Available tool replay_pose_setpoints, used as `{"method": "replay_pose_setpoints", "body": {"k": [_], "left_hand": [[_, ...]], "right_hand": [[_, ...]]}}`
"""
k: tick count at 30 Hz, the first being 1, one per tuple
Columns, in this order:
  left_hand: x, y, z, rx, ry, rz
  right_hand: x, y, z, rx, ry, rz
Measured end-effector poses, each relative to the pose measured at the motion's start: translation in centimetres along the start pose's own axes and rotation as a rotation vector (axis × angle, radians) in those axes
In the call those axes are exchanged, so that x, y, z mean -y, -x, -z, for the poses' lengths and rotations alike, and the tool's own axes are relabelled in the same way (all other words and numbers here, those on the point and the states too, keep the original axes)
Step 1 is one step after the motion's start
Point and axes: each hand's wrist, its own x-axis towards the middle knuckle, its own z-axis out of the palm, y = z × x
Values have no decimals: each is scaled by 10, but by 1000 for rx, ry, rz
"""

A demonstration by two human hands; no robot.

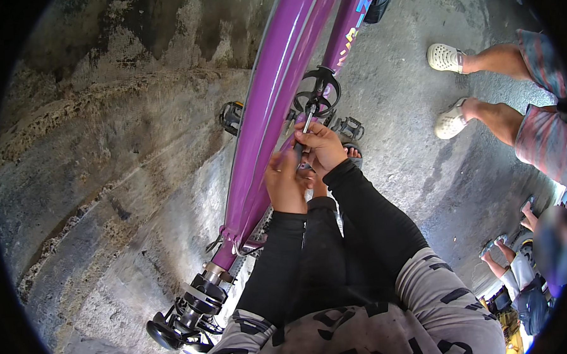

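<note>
A purple bicycle frame (pixel 278 82) runs from the top of the view down to the lower left. A black bottle cage (pixel 322 80) is mounted on one of its tubes. My right hand (pixel 325 148) is closed around the upper part of a screwdriver (pixel 307 121), whose metal shaft points up at the base of the cage. Just below it, my left hand (pixel 287 184) has its fingers curled at the dark handle, slightly smeared by motion. Whether the tip sits in a screw is too small to tell.
Pedals (pixel 351 128) stick out beside the frame. At the lower left are the bicycle's stem and handlebar parts (pixel 203 295). A rough concrete wall (pixel 105 153) stands to the left. On the right, a person in white clogs (pixel 446 58) stands close; more people are behind.
</note>
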Motion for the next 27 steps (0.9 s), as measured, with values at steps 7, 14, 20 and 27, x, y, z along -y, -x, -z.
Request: {"method": "replay_pose_setpoints", "body": {"k": [7,14,20,27], "left_hand": [[4,-15,22,9,-156,24],[-1,0,2,-39,3,-34],[-12,-5,2,-32,-361,-14],[-28,-13,5,2,111,353]], "right_hand": [[1,0,2,217,-285,-47],[-13,-7,13,256,-262,33],[-10,-6,-1,111,-294,27],[-4,-12,4,218,-188,51]]}}
